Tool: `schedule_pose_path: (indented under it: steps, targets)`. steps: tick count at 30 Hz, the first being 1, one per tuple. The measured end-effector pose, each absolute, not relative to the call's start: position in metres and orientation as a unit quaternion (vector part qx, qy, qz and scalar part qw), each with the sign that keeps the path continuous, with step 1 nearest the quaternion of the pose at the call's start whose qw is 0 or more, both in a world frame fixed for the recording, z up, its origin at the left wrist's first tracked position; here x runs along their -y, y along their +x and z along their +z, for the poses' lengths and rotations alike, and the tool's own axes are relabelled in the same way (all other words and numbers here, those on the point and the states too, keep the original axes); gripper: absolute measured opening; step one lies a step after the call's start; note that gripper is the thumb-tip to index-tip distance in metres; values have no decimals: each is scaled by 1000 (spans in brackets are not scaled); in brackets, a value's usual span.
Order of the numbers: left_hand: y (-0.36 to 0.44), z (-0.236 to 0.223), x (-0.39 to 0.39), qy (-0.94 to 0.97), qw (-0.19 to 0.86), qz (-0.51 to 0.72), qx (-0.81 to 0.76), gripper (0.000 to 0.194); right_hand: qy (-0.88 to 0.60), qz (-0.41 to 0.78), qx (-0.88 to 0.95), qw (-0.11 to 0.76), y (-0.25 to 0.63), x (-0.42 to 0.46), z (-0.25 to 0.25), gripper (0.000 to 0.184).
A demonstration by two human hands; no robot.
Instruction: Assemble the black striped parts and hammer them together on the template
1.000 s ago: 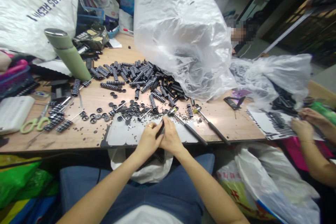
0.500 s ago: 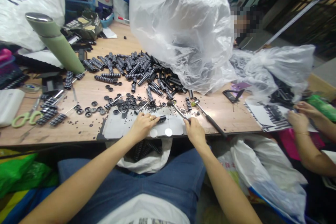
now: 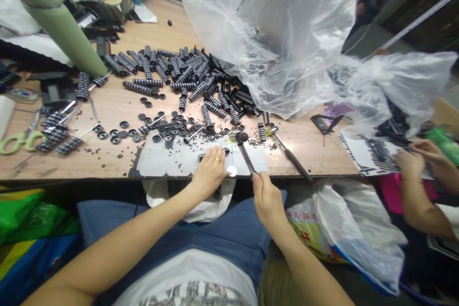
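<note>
My left hand [image 3: 211, 172] rests at the table's near edge, fingers closed on a small black rod [image 3: 214, 152] that lies on a white pad [image 3: 168, 162]. My right hand [image 3: 266, 197] grips the black handle of a small hammer [image 3: 245, 150], whose round head is raised just above the pad, right of the rod. A second hammer-like tool [image 3: 287, 151] lies on the wood to the right. Loose black discs [image 3: 168, 129] and several ribbed black rollers [image 3: 179, 76] are scattered beyond the pad.
A large clear plastic bag [image 3: 272, 28] rises behind the parts. A green flask [image 3: 53, 24] stands at far left, with green scissors [image 3: 14, 141] near the left edge. Another person's hands [image 3: 412, 162] work at the right. White bags [image 3: 344, 229] hang below the table.
My hands parted: the left stayed on the rod at the pad, the right took the hammer handle and drew it back toward me. The camera tilted down.
</note>
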State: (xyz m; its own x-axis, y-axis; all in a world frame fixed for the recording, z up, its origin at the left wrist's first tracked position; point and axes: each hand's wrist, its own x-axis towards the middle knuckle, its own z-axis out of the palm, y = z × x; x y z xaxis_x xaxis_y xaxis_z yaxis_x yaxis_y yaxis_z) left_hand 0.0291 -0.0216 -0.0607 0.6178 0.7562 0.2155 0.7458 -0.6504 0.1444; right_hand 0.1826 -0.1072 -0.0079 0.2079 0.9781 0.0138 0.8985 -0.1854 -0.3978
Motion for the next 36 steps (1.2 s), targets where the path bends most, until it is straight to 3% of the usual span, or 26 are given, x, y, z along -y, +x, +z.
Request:
schedule_pose_path:
  steps: [3,7,10,15,18,22,24,29,33,36]
  targets:
    - [43,-63,25,877,50,144,-456,83,-727,133,632,233,173,107,20,35]
    - [44,-65,25,878,65,140,-452,94,-689,146,648,289,160,109,37,31]
    - [42,-72,28,888,70,129,-436,88,-673,139,672,277,150,108,22,33]
    - [39,-84,32,889,76,140,-429,79,-675,162,714,90,141,103,-7,37]
    - [38,-77,25,890,88,157,-418,78,-683,187,695,122,148,102,1,37]
    - [31,-57,18,868,88,176,-457,35,-730,105,652,179,174,90,7,41]
    - [22,-50,26,874,78,178,-446,26,-757,48,633,153,195,79,-3,43]
    - [-24,-52,57,876,30,229,-422,26,-778,-22,623,76,249,54,-45,41]
    - [-70,-45,32,788,-18,275,-551,27,-707,-66,682,177,235,36,-53,33]
    - [-96,-35,-9,714,-71,248,-651,30,-606,38,745,276,175,14,-47,24]
